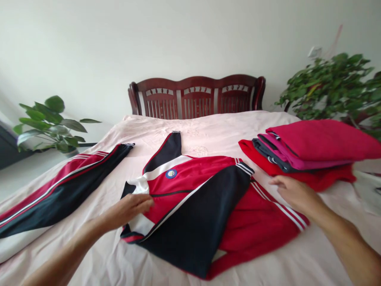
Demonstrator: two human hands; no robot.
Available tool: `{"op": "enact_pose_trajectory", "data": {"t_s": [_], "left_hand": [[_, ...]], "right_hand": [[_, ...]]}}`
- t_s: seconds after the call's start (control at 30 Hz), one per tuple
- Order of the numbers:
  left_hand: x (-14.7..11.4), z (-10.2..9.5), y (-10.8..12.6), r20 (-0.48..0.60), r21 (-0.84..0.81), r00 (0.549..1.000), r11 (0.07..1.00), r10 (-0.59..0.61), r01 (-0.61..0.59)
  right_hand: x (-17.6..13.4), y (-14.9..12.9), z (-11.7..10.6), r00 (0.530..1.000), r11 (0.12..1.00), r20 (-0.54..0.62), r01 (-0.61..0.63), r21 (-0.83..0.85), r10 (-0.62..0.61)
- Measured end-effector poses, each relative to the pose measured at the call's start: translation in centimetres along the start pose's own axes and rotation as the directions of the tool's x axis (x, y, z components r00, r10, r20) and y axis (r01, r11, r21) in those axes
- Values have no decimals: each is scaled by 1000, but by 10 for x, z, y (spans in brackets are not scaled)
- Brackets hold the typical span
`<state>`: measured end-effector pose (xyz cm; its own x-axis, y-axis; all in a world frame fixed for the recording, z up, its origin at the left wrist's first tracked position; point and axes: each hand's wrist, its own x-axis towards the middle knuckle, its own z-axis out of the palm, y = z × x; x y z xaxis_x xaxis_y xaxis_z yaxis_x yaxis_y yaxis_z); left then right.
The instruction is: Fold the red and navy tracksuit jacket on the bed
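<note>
A red, black and white zip-up jacket (178, 186) lies spread on the bed, its collar to the left and a round blue badge on its chest. The near black sleeve (205, 210) is laid across the body, its striped cuff towards the right. Over the collar end hovers my left hand (135, 208), slightly blurred, with loosely bent fingers and nothing visible in them. My right hand (293, 192) is above the bed, to the right of the jacket's hem, fingers stretched leftward and holding nothing.
Black, red and white track pants (68, 188) lie at the left. A stack of folded clothes (324, 143) sits on the right side of the pink bedsheet (137, 131). Behind are a dark wooden headboard (198, 95), a left plant (50, 123) and a right plant (330, 87).
</note>
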<state>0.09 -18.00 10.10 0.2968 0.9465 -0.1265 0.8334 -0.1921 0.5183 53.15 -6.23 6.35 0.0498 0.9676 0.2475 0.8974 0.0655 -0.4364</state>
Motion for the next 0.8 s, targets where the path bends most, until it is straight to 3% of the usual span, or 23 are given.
{"op": "enact_pose_trajectory", "data": {"t_s": [0.07,0.17,0.23,0.3,0.4,0.5,0.63,0.73,0.8], "left_hand": [[36,-9,1,-76,-4,996,999,41,-41],[98,-8,-1,-160,122,983,990,86,-67],[138,2,-5,-126,224,985,971,116,-85],[170,15,-12,-94,280,989,957,113,-83],[202,32,-29,-144,294,990,955,6,36],[219,39,-44,-206,294,972,941,-110,168],[236,40,-45,-276,309,944,913,-182,267],[253,41,-32,-424,361,896,883,-130,299],[267,42,-24,-459,406,888,888,-7,216]], "right_hand": [[23,-54,4,993,995,68,96,-9,-95],[55,-136,34,930,947,226,313,-68,-291],[72,-173,66,887,925,342,365,-102,-312],[85,-188,98,865,928,423,350,-128,-268],[95,-173,129,865,942,483,262,-210,-132],[92,-139,137,913,913,407,175,-369,-10],[83,-109,134,955,855,289,202,-478,-64],[84,-106,129,948,854,310,221,-471,-74],[89,-105,125,937,858,335,252,-447,-101]]}}
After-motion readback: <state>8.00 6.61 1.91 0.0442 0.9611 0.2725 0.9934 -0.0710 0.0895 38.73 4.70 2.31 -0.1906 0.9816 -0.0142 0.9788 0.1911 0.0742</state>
